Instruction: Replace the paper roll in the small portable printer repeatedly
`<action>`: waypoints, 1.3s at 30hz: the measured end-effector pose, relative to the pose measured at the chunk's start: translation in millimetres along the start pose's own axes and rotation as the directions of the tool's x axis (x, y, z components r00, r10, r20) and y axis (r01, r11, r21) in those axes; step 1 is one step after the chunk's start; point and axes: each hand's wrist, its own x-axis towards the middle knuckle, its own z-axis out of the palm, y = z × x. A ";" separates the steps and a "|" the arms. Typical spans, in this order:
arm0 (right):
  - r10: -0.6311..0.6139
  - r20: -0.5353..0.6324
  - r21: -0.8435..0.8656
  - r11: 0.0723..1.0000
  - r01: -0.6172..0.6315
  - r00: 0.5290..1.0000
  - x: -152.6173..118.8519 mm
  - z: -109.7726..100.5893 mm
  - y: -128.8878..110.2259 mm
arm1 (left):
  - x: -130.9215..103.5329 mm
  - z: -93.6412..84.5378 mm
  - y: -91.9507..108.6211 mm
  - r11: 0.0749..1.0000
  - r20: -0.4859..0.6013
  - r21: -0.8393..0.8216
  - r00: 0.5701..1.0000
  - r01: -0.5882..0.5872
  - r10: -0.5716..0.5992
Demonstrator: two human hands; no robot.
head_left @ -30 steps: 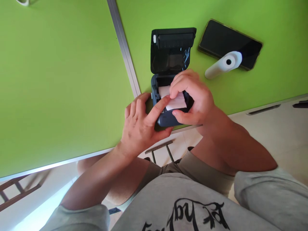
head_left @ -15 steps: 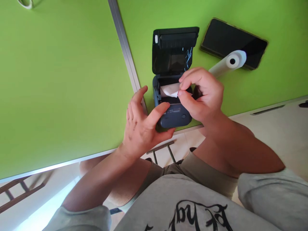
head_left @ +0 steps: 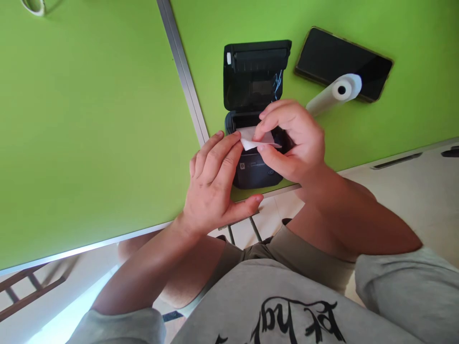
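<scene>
A small dark label printer sits near the table's front edge with its lid raised. White paper lies in its bay, the loose end lifted a little. My right hand pinches that paper between thumb and forefinger, over the printer's right side. On the left side, my left hand has its fingers stretched out, fingertips at the paper's left corner and the thumb apart below the printer. Part of the bay is hidden behind both hands.
A roll of white paper stands to the right of the printer, partly in front of a black phone. A metal strip crosses the green table. A white loop shows at the far left corner.
My left hand's forefinger and other fingers have moved from the printer's front to the paper's left edge. My right hand has shifted slightly left with the paper, which now lies lower and flatter.
</scene>
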 end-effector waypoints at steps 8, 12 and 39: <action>-0.076 0.055 0.020 0.997 0.075 0.996 3.9 -2.7 0.1 | 2.4 0.0 -3.2 0.993 -0.056 -0.044 0.993 -0.110 0.108; -0.082 0.097 0.086 0.994 0.074 0.992 3.8 -5.7 1.7 | 3.5 3.7 -2.5 0.995 -0.128 -0.057 0.989 -0.086 0.078; 0.431 0.123 -0.051 0.902 -0.428 0.894 4.8 -10.8 18.1 | 1.7 5.1 -4.7 0.988 -0.124 -0.032 0.982 -0.148 0.143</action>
